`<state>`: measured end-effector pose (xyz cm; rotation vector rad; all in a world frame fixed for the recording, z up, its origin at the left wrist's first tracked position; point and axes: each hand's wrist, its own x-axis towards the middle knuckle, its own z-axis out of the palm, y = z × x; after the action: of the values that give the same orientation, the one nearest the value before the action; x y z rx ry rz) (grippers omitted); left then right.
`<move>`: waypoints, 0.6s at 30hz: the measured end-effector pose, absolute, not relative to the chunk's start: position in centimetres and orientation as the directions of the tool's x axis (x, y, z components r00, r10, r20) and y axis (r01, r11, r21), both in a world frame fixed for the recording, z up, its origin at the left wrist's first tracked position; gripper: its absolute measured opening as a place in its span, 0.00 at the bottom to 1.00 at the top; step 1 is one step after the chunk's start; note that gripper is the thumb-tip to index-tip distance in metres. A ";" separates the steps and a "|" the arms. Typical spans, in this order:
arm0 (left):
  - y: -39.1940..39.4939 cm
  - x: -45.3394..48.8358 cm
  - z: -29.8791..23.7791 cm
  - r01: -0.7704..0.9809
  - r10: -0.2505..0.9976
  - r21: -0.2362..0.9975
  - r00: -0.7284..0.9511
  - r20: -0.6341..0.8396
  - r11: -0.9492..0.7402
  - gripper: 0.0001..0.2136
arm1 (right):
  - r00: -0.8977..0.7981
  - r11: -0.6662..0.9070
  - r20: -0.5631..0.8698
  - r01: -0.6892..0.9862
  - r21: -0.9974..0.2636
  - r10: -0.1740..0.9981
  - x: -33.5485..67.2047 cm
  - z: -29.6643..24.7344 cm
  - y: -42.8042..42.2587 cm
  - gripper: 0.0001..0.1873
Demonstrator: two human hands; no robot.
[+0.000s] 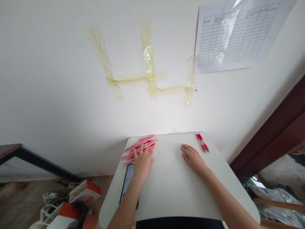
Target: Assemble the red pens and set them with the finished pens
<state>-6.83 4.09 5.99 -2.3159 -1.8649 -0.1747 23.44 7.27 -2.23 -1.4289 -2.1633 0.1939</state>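
My left hand lies over a loose pile of red and pale pink pens at the table's back left. Its fingers are spread and touch the pens; none is visibly gripped. Under my left forearm a phone is partly covered, its lit screen showing digits. My right hand rests palm down on the white table, fingers stretched out and nothing seen in them. Just beyond it, to the right, two red pens lie side by side near the back right corner.
A white wall with yellowed tape strips rises behind the table. A printed form hangs at upper right. On the floor at left stand orange and white paper bags. A dark red wooden frame is on the right.
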 end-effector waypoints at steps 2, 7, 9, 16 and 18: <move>4.6 -8.0 5.9 0.976 0.942 -0.078 0.216 0.255 -0.203 0.17 | -0.295 0.430 0.355 0.806 -0.406 0.887 23.4 -2.2 7.3 0.23; 5.5 -9.3 5.7 0.982 0.939 0.023 0.171 0.300 -0.187 0.12 | -0.290 0.436 0.366 0.793 -0.427 0.885 23.5 -2.2 7.2 0.22; 5.8 -9.4 5.7 0.980 0.941 0.053 0.170 0.294 -0.193 0.12 | -0.288 0.437 0.368 0.788 -0.434 0.884 23.6 -2.2 7.2 0.22; 6.7 -9.5 4.9 0.978 0.934 -0.023 0.203 0.294 -0.206 0.15 | -0.291 0.432 0.353 0.785 -0.443 0.889 23.6 -2.2 7.2 0.23; 6.8 -9.4 4.7 0.976 0.933 -0.054 0.217 0.286 -0.211 0.15 | -0.288 0.429 0.350 0.787 -0.444 0.891 23.6 -2.3 7.2 0.23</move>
<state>-9.40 6.85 4.69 -2.2671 -1.8147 -0.2818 23.64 7.24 -2.25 -1.4105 -2.1355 0.2491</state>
